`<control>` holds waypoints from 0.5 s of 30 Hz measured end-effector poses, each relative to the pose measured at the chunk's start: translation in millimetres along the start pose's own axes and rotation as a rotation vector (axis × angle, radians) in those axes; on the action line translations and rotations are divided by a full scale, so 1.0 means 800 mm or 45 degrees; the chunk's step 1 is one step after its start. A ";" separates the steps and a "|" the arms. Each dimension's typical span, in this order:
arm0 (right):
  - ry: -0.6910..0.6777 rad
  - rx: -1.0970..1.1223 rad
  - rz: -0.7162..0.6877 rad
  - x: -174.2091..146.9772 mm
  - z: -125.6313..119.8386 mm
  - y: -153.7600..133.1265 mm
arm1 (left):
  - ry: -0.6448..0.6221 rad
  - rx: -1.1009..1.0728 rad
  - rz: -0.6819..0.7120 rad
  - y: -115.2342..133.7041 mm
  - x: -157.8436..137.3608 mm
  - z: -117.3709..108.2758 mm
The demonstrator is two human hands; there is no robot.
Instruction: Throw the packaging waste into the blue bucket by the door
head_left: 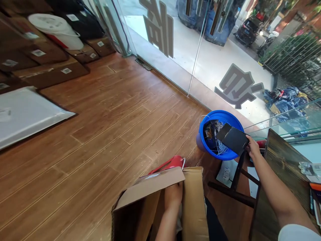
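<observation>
Two hands work: right hand [252, 146] grips a black box [233, 139] over the blue bucket [224, 117], left hand [173, 195] unclear inside carton [193, 201].

1. The left hand [173, 195] reaches into the cardboard box [193, 204]; its fingers are hidden behind the flap, so whatever they touch cannot be seen.
2. The box is cut off by the bottom edge.
3. The right hand [253, 147] has its fingertips hidden behind the black packet [233, 139].
4. The blue bucket [220, 115] holds a tangle too small to make out.
5. The wooden table [283, 167] runs off the right edge.
</observation>
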State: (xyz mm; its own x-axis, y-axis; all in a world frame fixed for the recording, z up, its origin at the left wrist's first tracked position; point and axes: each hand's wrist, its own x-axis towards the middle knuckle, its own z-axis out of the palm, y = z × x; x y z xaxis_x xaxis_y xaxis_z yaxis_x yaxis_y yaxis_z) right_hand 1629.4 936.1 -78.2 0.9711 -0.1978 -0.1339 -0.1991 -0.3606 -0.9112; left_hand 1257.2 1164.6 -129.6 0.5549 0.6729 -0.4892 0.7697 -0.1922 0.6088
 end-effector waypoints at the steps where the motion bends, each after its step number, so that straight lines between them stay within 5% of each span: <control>1: 0.021 0.095 0.060 -0.003 -0.005 0.004 | -0.060 0.070 -0.022 0.001 -0.010 -0.009; 4: 0.094 0.325 0.170 -0.011 -0.021 0.017 | -0.293 0.141 -0.029 0.012 -0.054 -0.040; 7: 0.087 0.475 0.243 -0.021 -0.030 0.031 | -0.328 -0.073 0.332 0.058 -0.081 -0.060; 10: -0.090 0.645 0.249 -0.032 -0.035 0.043 | -0.113 -0.108 0.722 0.162 -0.054 -0.043; 12: -0.208 0.740 0.225 -0.038 -0.041 0.051 | -0.028 0.117 0.708 0.250 -0.009 -0.010; 15: -0.205 0.845 0.287 -0.037 -0.059 0.067 | -0.177 0.439 0.753 0.364 0.063 0.055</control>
State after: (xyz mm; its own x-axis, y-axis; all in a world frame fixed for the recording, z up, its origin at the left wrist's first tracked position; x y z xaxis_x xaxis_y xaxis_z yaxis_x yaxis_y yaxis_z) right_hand 1583.7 879.9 -104.9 0.9335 -0.0465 -0.3556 -0.3244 0.3135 -0.8925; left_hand 1523.1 1111.0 -4.9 0.9292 0.2924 -0.2262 0.3696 -0.7293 0.5757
